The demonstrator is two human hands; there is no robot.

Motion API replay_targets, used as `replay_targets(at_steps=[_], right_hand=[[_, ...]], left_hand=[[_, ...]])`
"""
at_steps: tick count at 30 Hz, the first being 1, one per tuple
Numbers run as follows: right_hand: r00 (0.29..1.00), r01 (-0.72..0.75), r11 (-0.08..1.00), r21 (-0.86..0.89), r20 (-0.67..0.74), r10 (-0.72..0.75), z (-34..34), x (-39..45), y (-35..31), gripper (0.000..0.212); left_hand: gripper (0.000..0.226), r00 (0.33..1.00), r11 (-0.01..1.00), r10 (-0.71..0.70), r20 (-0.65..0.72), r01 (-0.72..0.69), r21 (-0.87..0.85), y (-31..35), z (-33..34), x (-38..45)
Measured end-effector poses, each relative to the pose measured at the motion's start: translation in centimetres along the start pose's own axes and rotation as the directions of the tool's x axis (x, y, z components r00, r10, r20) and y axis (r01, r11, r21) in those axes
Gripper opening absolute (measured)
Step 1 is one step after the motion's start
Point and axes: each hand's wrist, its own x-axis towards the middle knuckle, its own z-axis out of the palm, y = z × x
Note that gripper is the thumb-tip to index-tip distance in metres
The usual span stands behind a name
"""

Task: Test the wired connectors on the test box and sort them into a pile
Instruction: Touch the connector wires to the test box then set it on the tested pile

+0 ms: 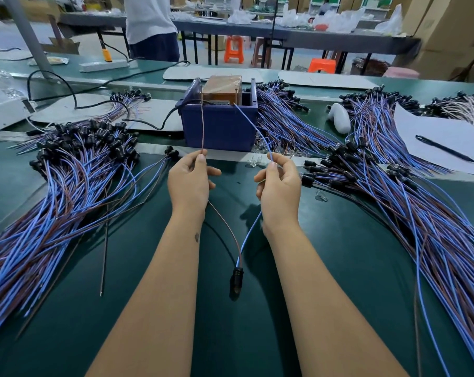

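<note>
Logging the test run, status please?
Left hand pinches brown wire, right hand blue wire. Ends at test box; connector dangling. Nothing blocking.

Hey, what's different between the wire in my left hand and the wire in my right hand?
The brown wire, pinched by the left hand, is thin and runs almost straight up to the test box. The blue wire, pinched by the right hand, looks thicker and slants up leftward to the box. Both reach the box's top, and both hang down to one black connector between the forearms.
</note>
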Motion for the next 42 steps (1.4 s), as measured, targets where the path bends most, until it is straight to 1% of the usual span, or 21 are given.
replay_targets(at_steps=[12,24,42], right_hand=[[0.999,-0.034,0.999,0.002,-0.009,0.034,-0.10,0.07,0.03,0.019],[0.999,-0.037,0.999,-0.001,-0.035,0.037,-0.04,0.18,0.19,0.016],[0.999,-0.039,0.999,-0.013,-0.033,0.039,-0.11,0.12,0.06,0.017]], left_hand=[[0.018,0.999,0.998,0.031,0.020,-0.032,0.049,-0.05,-0.01,-0.13],[0.018,0.999,0.998,0.029,0.032,-0.031,0.050,-0.24,0.03,-0.05],[0.019,0.998,0.997,0.042,0.043,-0.045,0.062,-0.21,-0.08,-0.13]])
